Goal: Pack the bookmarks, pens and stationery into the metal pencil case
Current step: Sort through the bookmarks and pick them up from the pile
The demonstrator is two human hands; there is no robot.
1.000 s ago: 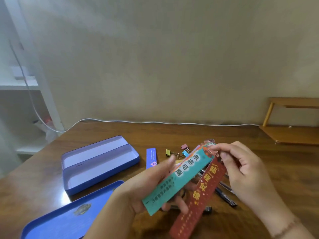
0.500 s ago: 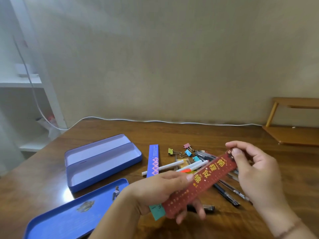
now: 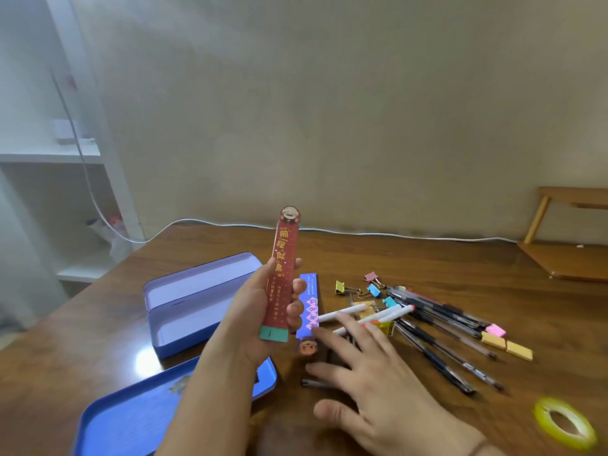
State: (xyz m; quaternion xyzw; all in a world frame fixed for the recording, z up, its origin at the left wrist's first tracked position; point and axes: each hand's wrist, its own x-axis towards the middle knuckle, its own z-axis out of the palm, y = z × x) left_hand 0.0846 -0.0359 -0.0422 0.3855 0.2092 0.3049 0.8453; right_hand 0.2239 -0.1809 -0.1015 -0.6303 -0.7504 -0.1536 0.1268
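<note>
Left hand [image 3: 253,311] at frame center grips red bookmark [image 3: 281,274] upright, w/ a teal one [image 3: 273,334] peeking out behind its bottom. Right hand [image 3: 371,373], lower center-right, fingers spread flat, reaches toward blue bookmark [image 3: 309,306] lying on table [image 3: 427,258]. Open pencil case [image 3: 194,301] sits left of center, lid [image 3: 131,416] lower left; pens [image 3: 437,324] & clips [image 3: 373,289] right of center.

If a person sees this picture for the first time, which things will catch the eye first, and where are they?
First the red bookmark, held upright in the left hand at the centre, a green one behind it. Then the open blue pencil case on the table to its left. To the right, the right hand reaches with spread fingers toward the blue bookmark, beside the pile of pens and coloured clips.
</note>
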